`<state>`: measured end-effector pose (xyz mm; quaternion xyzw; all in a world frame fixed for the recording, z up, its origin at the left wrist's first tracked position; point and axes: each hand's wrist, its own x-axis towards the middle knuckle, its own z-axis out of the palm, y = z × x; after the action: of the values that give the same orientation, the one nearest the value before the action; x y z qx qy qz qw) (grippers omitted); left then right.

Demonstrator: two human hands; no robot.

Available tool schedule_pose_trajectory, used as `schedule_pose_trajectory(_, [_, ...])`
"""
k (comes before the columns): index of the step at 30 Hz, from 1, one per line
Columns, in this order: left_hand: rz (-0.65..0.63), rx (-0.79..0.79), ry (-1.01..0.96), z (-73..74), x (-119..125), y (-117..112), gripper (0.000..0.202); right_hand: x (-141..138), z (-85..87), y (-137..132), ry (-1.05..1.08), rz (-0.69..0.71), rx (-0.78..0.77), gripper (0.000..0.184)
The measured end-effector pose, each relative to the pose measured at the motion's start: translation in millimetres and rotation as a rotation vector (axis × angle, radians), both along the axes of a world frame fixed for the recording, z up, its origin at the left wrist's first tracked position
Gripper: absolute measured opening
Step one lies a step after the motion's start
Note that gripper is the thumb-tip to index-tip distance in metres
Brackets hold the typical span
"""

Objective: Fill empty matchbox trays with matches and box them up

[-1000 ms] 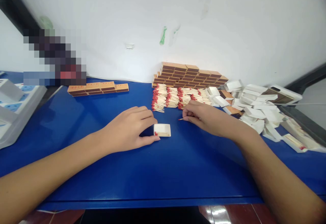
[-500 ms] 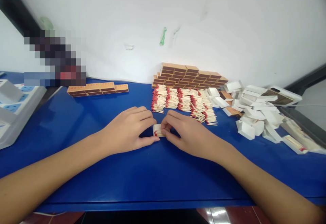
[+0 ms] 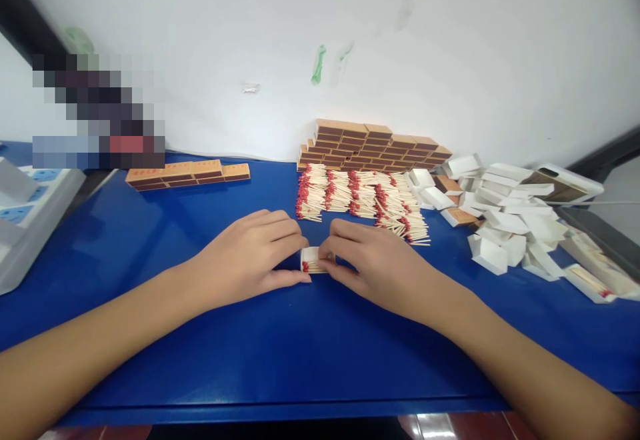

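A small white matchbox tray (image 3: pixel 311 253) lies on the blue table between my hands, with several red-headed matches (image 3: pixel 311 267) along its near side. My left hand (image 3: pixel 260 253) has its thumb and fingers closed about the tray's left end. At the right end, the bent fingers and thumb of my right hand (image 3: pixel 373 263) come together over the tray, closed on the matches inside. Those fingers hide the tray's right part. Just beyond my hands, loose matches (image 3: pixel 337 192) lie in bunches, heads mostly to the left.
Closed matchboxes (image 3: pixel 355 140) are stacked against the wall, with a shorter row of boxes (image 3: pixel 185 175) at left. Empty white trays (image 3: pixel 505 220) are heaped at right, near a phone (image 3: pixel 570 183) and a match-filled tray (image 3: pixel 590 285). A power strip (image 3: pixel 35 227) occupies the left edge.
My right fingers have shifted slightly right along the tray, so more of its white inside shows. My left hand still holds the left end. The view has moved a little.
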<state>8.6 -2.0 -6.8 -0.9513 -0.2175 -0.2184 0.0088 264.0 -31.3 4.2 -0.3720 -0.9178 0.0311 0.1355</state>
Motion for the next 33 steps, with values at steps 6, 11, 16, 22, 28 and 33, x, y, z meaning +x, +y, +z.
schedule_pose_trajectory(6, [0.004,0.021,0.011,1.1,-0.5,-0.3,0.033,-2.6,-2.6,-1.4,-0.076,0.004,0.141,0.019])
schedule_pose_trajectory(11, [-0.012,0.066,0.009,1.9,0.4,-0.4,0.033,-2.3,-5.2,-2.0,-0.092,0.013,0.241,0.021])
schedule_pose_trajectory(16, [-0.007,0.064,0.023,2.3,0.0,-1.0,0.034,-2.5,-6.2,-2.9,-0.109,0.006,0.272,0.023])
schedule_pose_trajectory(22, [-0.009,0.071,0.024,2.5,-0.4,-1.3,0.034,-3.6,-6.5,-3.7,-0.144,0.022,0.289,0.023])
schedule_pose_trajectory(28, [-0.024,0.087,0.026,2.2,0.4,-1.0,0.035,-3.8,-4.6,-4.8,-0.202,0.028,0.270,0.018])
schedule_pose_trajectory(33, [-0.015,0.091,0.036,3.2,1.0,-1.3,0.035,-3.5,-5.3,-4.2,-0.205,0.030,0.300,0.017])
